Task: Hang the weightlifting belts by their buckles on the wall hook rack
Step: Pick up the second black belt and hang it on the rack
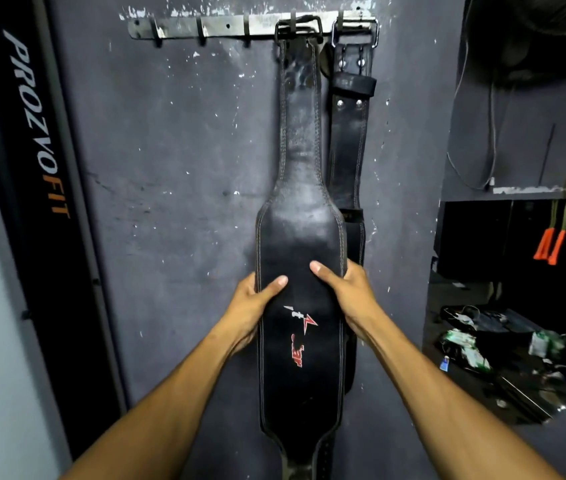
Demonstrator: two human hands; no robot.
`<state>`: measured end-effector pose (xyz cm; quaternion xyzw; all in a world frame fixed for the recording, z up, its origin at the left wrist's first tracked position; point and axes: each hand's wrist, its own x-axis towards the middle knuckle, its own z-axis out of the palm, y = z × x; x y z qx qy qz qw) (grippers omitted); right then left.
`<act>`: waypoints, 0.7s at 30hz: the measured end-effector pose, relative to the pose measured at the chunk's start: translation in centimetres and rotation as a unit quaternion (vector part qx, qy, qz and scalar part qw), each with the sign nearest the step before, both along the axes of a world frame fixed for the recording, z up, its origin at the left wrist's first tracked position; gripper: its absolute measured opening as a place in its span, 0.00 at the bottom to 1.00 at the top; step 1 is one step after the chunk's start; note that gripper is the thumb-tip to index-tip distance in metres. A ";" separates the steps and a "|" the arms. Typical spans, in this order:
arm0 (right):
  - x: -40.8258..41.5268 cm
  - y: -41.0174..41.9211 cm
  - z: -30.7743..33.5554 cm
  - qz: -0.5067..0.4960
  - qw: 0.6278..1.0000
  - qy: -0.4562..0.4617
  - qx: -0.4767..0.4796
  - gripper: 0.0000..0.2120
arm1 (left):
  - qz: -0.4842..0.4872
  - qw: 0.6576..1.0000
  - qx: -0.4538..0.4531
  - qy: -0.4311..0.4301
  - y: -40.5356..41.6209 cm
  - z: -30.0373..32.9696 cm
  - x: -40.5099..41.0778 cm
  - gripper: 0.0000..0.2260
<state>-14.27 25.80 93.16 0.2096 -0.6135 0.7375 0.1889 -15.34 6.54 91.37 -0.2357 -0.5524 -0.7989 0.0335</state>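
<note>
A wide black leather belt (pixel 300 237) with a red and white logo hangs down the grey wall, its dark buckle (pixel 298 27) over a hook of the metal hook rack (pixel 226 26). My left hand (pixel 252 306) grips the belt's left edge at its broad part, thumb on the front. My right hand (pixel 349 296) grips the right edge the same way. A second, narrower black belt (pixel 349 133) hangs just to the right by its silver buckle (pixel 354 31), partly hidden behind the first.
Three bare hooks stick out on the rack's left half (pixel 157 31). A dark panel lettered PROZVOFIT (pixel 37 126) runs down the left. At right stands a black cabinet (pixel 503 237) with orange-handled cords (pixel 551 245) and floor clutter (pixel 503 348).
</note>
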 end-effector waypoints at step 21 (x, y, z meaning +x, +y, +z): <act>9.5 -0.4 -17.8 -0.041 0.979 -0.193 0.052 0.13 | 0.017 0.983 -0.142 -0.116 -2.2 -16.2 9.6 0.16</act>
